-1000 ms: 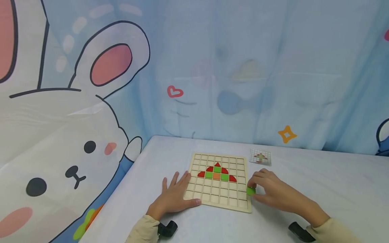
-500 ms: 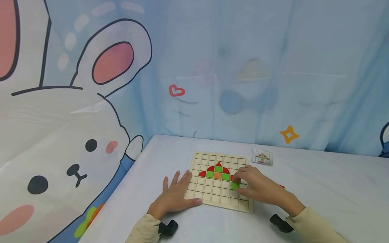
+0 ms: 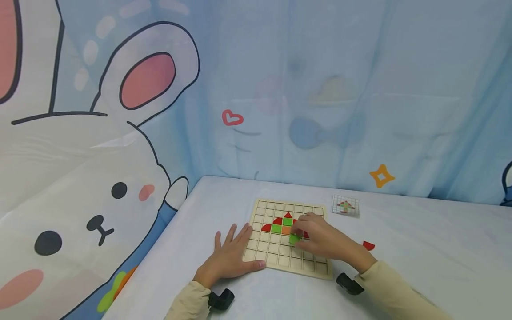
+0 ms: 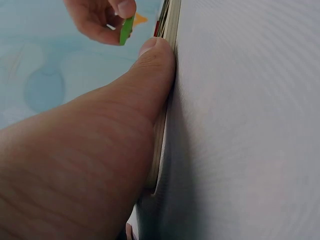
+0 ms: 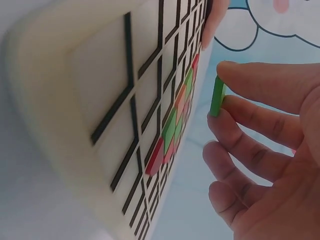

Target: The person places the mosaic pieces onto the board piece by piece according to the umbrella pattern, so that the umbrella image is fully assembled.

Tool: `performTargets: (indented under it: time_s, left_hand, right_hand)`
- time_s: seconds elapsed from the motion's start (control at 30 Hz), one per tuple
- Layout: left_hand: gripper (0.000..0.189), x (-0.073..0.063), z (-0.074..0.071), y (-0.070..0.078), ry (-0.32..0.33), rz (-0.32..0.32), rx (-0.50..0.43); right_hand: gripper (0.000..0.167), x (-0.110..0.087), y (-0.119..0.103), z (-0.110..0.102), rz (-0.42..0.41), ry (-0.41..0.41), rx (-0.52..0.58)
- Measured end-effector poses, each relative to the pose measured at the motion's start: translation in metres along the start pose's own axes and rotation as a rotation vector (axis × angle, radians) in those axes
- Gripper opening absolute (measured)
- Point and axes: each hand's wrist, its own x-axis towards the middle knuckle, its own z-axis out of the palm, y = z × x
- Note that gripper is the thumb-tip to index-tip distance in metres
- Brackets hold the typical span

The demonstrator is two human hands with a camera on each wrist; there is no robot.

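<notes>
My right hand (image 3: 320,238) pinches a green square tile (image 5: 218,96) between thumb and fingers, held just over the grid board in the right wrist view. The pale wooden grid board (image 3: 276,260) lies on the table with red, green and orange tiles set in its upper middle cells. A red triangle tile (image 3: 288,215) tops that pattern, and an orange square tile (image 3: 286,230) sits lower in it; my right hand hides part of its right side. Fingers spread, my left hand (image 3: 230,260) rests at the board's left edge, its thumb along the near corner.
Behind the board at the right lies a small pattern card (image 3: 346,206) printed with a similar shape. A loose red tile (image 3: 368,245) lies on the white-covered table (image 3: 420,249), beyond my right forearm. A blue curtain (image 3: 320,146) hangs along the back edge.
My right hand has carried the green tile leftward from the board's right edge to over its middle. The loose red tile has come into sight. My left hand stays in place.
</notes>
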Motion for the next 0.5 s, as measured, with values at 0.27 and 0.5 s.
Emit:
performTargets:
  time_s: [0.27, 0.5]
  left_hand:
    - [0.111, 0.0, 0.0, 0.0, 0.0, 0.0, 0.002]
    - [0.111, 0.0, 0.0, 0.001, 0.001, 0.007, -0.006]
  right_hand:
    - [0.013, 0.015, 0.0, 0.007, 0.025, -0.03, 0.018]
    - [0.015, 0.022, 0.002, 0.014, 0.023, -0.06, -0.003]
